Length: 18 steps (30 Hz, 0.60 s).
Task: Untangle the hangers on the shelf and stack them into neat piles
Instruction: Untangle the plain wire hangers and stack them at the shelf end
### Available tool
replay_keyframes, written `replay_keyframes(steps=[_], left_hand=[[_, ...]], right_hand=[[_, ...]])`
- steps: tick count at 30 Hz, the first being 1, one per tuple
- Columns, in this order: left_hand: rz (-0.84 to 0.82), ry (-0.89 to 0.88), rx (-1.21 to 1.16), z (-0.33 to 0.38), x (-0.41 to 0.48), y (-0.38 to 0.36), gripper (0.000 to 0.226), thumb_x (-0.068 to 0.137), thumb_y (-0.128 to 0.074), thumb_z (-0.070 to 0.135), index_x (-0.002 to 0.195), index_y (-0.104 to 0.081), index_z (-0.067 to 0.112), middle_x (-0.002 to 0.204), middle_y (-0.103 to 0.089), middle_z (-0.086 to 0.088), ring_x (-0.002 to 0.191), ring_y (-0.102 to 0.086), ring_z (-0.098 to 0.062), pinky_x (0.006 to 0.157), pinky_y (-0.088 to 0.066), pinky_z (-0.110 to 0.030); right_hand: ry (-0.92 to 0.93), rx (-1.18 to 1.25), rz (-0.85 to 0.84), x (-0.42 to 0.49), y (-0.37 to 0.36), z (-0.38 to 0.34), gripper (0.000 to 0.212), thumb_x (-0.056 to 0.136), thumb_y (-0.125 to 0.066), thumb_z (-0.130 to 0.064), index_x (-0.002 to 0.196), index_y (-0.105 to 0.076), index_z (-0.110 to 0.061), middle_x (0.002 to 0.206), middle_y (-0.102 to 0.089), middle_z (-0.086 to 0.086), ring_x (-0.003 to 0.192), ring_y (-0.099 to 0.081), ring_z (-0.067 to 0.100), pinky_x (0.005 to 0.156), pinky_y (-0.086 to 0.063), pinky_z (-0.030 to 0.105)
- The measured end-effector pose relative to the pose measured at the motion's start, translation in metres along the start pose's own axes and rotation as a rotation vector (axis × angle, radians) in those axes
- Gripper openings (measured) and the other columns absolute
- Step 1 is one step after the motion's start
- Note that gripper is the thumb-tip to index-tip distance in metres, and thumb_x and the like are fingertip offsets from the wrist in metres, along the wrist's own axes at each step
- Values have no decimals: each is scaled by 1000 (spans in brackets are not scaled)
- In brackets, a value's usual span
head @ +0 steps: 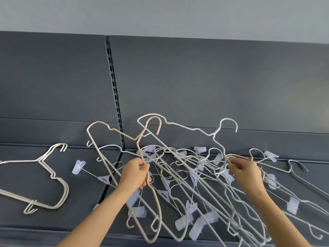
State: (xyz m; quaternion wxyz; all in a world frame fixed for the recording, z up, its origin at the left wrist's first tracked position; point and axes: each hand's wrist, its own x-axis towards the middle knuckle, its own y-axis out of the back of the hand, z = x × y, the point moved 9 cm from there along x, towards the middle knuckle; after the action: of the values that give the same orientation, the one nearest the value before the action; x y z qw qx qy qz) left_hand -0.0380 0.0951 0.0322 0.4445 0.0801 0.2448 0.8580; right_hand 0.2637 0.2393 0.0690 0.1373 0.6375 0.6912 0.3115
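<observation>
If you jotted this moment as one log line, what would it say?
left hand: grips beige wire hanger, lifted | right hand: grips white wire hanger | tangled pile: unsorted | neat beige stack: shelf left

We count two hands: our left hand (138, 172) and right hand (246, 172). At nine o'clock, a neat stack of beige hangers (53, 177) holds about three. The tangled heap (192, 177) at five o'clock defies counting. One dark hanger (296, 165) lies at three o'clock.

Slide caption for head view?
Left hand lifts a beige hanger from the tangle; right hand grips a white one.
</observation>
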Motion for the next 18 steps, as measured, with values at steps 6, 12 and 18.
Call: replay_keyframes(steps=[6, 12, 18], left_hand=[[50, 8, 87, -3, -1, 24, 20, 95, -47, 15, 78, -57, 8, 57, -67, -7, 44, -62, -14, 46, -54, -27], [145, 64, 116, -16, -17, 70, 20, 96, -45, 18, 80, -55, 11, 61, -69, -9, 49, -67, -21, 46, -55, -27], [256, 167, 93, -56, -33, 143, 26, 95, -44, 15, 71, -51, 10, 48, -64, -6, 39, -61, -21, 39, -51, -25]], right_hand=[[-12, 120, -24, -2, -4, 3, 18, 88, -57, -8, 73, -66, -4, 55, -54, 8, 50, -40, 19, 51, -33, 28], [26, 156, -133, -1, -35, -18, 18, 88, -55, -3, 74, -66, -6, 53, -52, 7, 43, -40, 12, 46, -34, 25], [103, 143, -265, -15, -97, -65, 17, 88, -57, -4, 74, -66, -6, 47, -48, 3, 45, -37, 19, 53, -33, 30]])
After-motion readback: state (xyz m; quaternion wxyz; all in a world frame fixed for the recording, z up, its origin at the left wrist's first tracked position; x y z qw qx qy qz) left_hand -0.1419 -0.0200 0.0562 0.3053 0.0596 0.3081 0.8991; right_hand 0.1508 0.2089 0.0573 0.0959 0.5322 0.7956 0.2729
